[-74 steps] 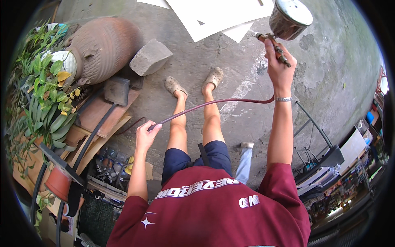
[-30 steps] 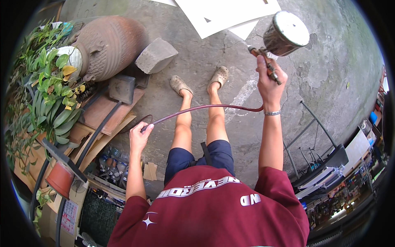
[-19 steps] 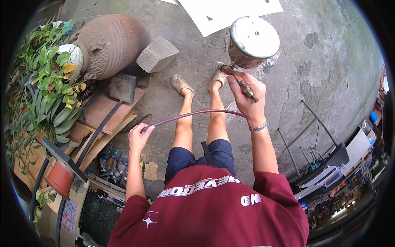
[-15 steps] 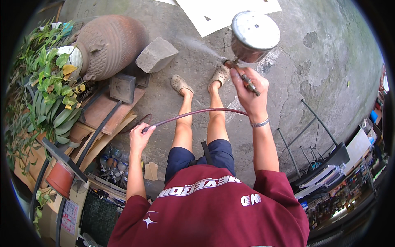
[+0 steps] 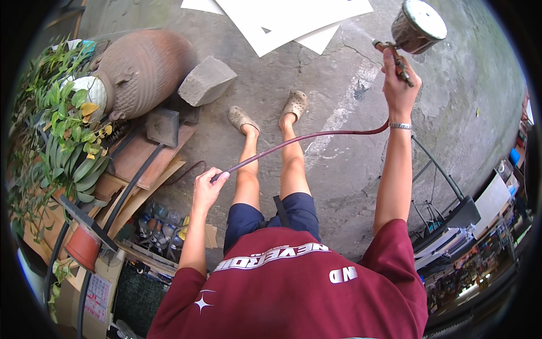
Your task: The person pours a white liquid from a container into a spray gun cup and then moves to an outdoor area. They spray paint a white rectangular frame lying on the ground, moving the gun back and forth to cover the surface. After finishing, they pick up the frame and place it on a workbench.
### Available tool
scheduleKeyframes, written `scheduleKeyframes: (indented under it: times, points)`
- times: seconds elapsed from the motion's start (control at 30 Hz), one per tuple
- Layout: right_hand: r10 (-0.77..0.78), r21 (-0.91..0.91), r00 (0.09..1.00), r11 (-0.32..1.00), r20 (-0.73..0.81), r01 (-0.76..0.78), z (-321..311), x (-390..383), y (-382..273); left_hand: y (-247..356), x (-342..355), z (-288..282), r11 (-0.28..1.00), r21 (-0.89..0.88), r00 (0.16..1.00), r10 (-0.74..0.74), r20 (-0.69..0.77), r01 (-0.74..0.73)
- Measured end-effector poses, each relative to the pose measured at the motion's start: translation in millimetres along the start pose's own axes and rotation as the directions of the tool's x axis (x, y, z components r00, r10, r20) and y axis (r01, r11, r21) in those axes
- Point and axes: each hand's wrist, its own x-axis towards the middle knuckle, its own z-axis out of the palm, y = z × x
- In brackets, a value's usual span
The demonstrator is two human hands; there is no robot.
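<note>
The right hand grips the spray gun, upper right; the left hand grasps the hose. Sheets at top look white; spraying seems under way, what remains cannot be told.

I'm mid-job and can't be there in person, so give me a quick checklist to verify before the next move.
1. Spray gun gripped: ok, in the right hand.
2. Hose held: ok, in the left hand.
3. Hose off the clogs: ok, it passes across the view of the legs, not around the clogs.
4. Lid on the cup: ok, it covers the top.
5. Cup contents: cannot tell, hidden inside.
6. White sheets wholly in view: not ok, the top edge of the picture cuts them off.
</note>
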Motion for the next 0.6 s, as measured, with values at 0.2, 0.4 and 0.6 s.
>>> scheduleKeyframes:
  times: [0.2, 0.4, 0.6]
  points:
    - [0.063, -0.013, 0.993, 0.998, -0.097, -0.065, -20, 43, 47, 20, 7, 16, 0.998, -0.059, 1.000, 0.026, 0.017, -0.025]
    - [0.080, -0.027, 0.965, 0.996, -0.248, -0.089, -42, 67, 74, 32, 11, 25, 0.994, -0.088, 0.998, 0.059, 0.007, -0.059]
    - [0.257, 0.044, 0.943, 0.966, -0.210, -0.254, -42, 41, 52, 16, 10, 20, 0.996, -0.076, 0.998, 0.050, -0.027, -0.052]
